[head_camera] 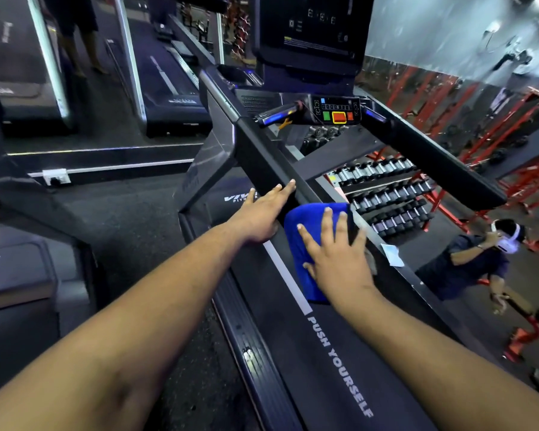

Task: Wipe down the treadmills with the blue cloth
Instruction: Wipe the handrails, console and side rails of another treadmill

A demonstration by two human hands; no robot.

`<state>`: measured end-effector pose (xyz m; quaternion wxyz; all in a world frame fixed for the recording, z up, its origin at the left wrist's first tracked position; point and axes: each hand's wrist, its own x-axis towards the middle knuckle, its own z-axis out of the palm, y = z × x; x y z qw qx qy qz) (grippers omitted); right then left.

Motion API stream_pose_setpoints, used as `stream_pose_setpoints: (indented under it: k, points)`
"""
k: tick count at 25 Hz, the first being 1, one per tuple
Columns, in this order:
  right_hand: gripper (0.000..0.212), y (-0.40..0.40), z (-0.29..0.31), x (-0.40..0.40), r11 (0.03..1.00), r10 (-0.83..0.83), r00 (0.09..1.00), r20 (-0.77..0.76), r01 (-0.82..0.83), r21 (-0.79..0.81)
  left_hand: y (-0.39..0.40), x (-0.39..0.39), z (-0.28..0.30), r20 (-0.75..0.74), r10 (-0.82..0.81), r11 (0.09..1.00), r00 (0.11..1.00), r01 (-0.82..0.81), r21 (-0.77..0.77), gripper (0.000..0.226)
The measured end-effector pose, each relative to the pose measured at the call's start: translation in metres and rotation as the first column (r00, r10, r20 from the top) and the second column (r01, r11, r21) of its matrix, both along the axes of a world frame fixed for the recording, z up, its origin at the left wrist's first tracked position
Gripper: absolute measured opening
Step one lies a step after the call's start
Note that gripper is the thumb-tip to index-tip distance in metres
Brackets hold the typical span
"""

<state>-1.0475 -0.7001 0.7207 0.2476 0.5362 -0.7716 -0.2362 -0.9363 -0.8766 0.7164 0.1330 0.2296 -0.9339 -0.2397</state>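
Observation:
A black treadmill (349, 368) fills the middle of the head view, its belt printed "PUSH YOURSELF". The blue cloth (302, 241) lies folded at the lower end of the left handrail (262, 154). My right hand (336, 253) presses flat on the cloth with fingers spread and straight. My left hand (265, 213) rests flat against the outer side of the same handrail, fingers straight and pointing up the rail. The console (336, 112) with green and red buttons sits at the top, under a dark screen (311, 35).
The right handrail (433, 154) runs parallel on the right. Other treadmills (171, 85) stand at the left and upper left. A mirror on the right shows dumbbell racks (386, 194), red frames and a person (479, 259) wearing a white headset.

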Motion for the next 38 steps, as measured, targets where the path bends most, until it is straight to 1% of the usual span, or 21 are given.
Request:
stream_pose_setpoints:
  k: [2, 3, 4, 6, 7, 9, 10, 12, 15, 17, 18, 20, 22, 23, 25, 28, 29, 31, 35, 37, 38]
  points:
    - [0.077, -0.031, -0.004, 0.015, 0.994, -0.028, 0.994, -0.109, 0.039, 0.099, -0.003, 0.001, -0.010, -0.007, 0.023, 1.000, 1.000, -0.023, 0.006, 0.092]
    - [0.074, -0.039, -0.007, 0.016, 0.992, -0.027, 0.991, -0.131, 0.043, 0.119, -0.005, 0.003, -0.014, 0.010, 0.037, 0.999, 0.999, -0.037, 0.003, 0.091]
    - [0.071, -0.039, -0.006, 0.013, 0.992, -0.021, 0.994, -0.111, 0.035, 0.123, -0.009, 0.006, -0.017, 0.039, 0.045, 0.999, 0.998, -0.045, -0.010, 0.091]
    - [0.070, -0.022, 0.001, 0.005, 0.998, -0.032, 0.999, 0.012, 0.031, 0.063, -0.017, 0.012, -0.019, 0.102, 0.042, 0.998, 0.994, -0.038, -0.039, 0.092]
    - [0.072, -0.008, 0.006, 0.002, 0.999, -0.047, 0.997, 0.067, 0.047, 0.001, -0.020, 0.014, -0.019, 0.118, 0.037, 0.998, 0.992, -0.031, -0.052, 0.092]
    - [0.077, 0.016, 0.013, 0.001, 0.988, -0.054, 0.988, 0.145, 0.074, -0.134, -0.023, 0.014, -0.016, 0.112, 0.029, 0.996, 0.993, -0.020, -0.084, 0.093]
    - [0.079, 0.017, 0.015, 0.000, 0.983, -0.058, 0.981, 0.185, 0.088, -0.162, -0.026, 0.012, -0.014, 0.103, 0.031, 0.995, 0.994, -0.021, -0.099, 0.094]
    - [0.084, -0.008, 0.021, -0.008, 0.980, -0.057, 0.950, 0.306, 0.112, -0.164, -0.031, 0.007, -0.012, 0.096, 0.039, 0.992, 0.995, -0.027, -0.120, 0.094]
    - [0.086, -0.084, 0.030, -0.022, 0.984, -0.056, 0.871, 0.487, 0.130, -0.121, -0.045, -0.002, -0.007, 0.103, 0.096, 0.989, 0.990, -0.084, -0.120, 0.092]
    - [0.086, -0.119, 0.036, -0.029, 0.991, -0.058, 0.825, 0.563, 0.114, -0.066, -0.056, -0.007, 0.000, 0.116, 0.141, 0.986, 0.983, -0.129, -0.106, 0.096]
    - [0.085, -0.121, 0.038, -0.031, 0.994, -0.051, 0.813, 0.579, 0.098, -0.050, -0.060, -0.007, 0.003, 0.126, 0.152, 0.984, 0.980, -0.138, -0.112, 0.098]
    - [0.081, -0.095, 0.041, -0.033, 0.997, -0.021, 0.820, 0.571, 0.056, -0.044, -0.063, -0.007, 0.008, 0.156, 0.133, 0.986, 0.979, -0.115, -0.120, 0.100]
    - [0.079, -0.057, 0.038, -0.033, 0.997, 0.000, 0.859, 0.513, 0.038, -0.064, -0.068, -0.008, 0.010, 0.196, 0.107, 0.981, 0.975, -0.071, -0.181, 0.098]
    - [0.080, -0.051, 0.035, -0.034, 0.997, 0.002, 0.877, 0.480, 0.037, -0.070, -0.071, -0.010, 0.012, 0.209, 0.101, 0.977, 0.973, -0.058, -0.203, 0.097]
    - [0.083, -0.075, 0.033, -0.035, 0.996, -0.007, 0.885, 0.465, 0.049, -0.078, -0.079, -0.015, 0.015, 0.220, 0.104, 0.976, 0.970, -0.057, -0.212, 0.095]
    - [0.083, -0.142, 0.037, -0.030, 0.998, -0.015, 0.860, 0.510, 0.041, -0.040, -0.090, -0.020, 0.013, 0.184, 0.176, 0.971, 0.967, -0.140, -0.193, 0.094]
    - [0.082, -0.151, 0.038, -0.029, 0.999, -0.019, 0.851, 0.525, 0.041, -0.030, -0.093, -0.020, 0.013, 0.187, 0.194, 0.970, 0.963, -0.160, -0.182, 0.094]
    - [0.079, -0.141, 0.041, -0.031, 1.000, -0.006, 0.875, 0.484, 0.015, -0.016, -0.105, -0.016, 0.009, 0.196, 0.193, 0.965, 0.961, -0.150, -0.215, 0.095]
    - [0.079, -0.086, 0.038, -0.029, 1.000, -0.001, 0.926, 0.376, 0.002, -0.001, -0.142, -0.013, 0.000, 0.180, 0.126, 0.968, 0.976, -0.081, -0.238, 0.099]
    - [0.082, -0.099, 0.035, -0.026, 0.999, -0.011, 0.946, 0.324, 0.024, -0.036, -0.159, -0.016, -0.004, 0.155, 0.105, 0.969, 0.982, -0.066, -0.237, 0.099]
    - [0.083, -0.118, 0.035, -0.024, 0.997, -0.021, 0.945, 0.327, 0.042, -0.058, -0.169, -0.018, -0.004, 0.145, 0.094, 0.969, 0.985, -0.057, -0.241, 0.099]
